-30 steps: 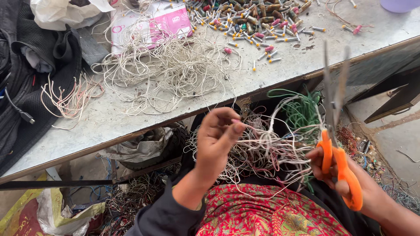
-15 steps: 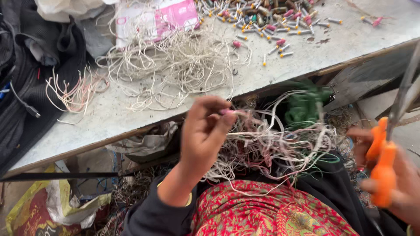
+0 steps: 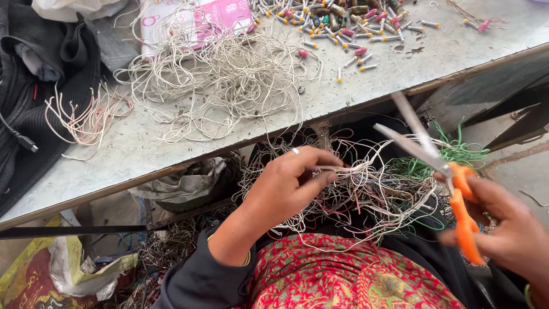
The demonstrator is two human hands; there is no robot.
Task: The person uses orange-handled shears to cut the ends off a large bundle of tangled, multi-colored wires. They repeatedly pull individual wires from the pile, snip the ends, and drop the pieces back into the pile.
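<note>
My left hand (image 3: 286, 186) pinches a few thin white wires (image 3: 349, 168) pulled from a tangled bundle of white, red and green wires (image 3: 377, 200) on my lap. A ring shows on one finger. My right hand (image 3: 509, 229) grips orange-handled scissors (image 3: 452, 189), blades parted and pointing up-left toward the pinched wires, a short way to their right. A red patterned cloth (image 3: 331, 274) covers my lap below the bundle.
A grey table (image 3: 412, 57) carries a heap of cut white wires (image 3: 223, 74), a small bunch of pinkish wires (image 3: 86, 120), many small capped pieces (image 3: 337, 17) and a pink-and-white packet (image 3: 217, 14). Dark cloth (image 3: 40, 68) lies at left. Bags and wire scraps (image 3: 91, 263) sit under the table.
My right hand has brought the scissors down and left, blades now angled toward the wires. My left hand has lowered slightly and pulled the strands sideways.
</note>
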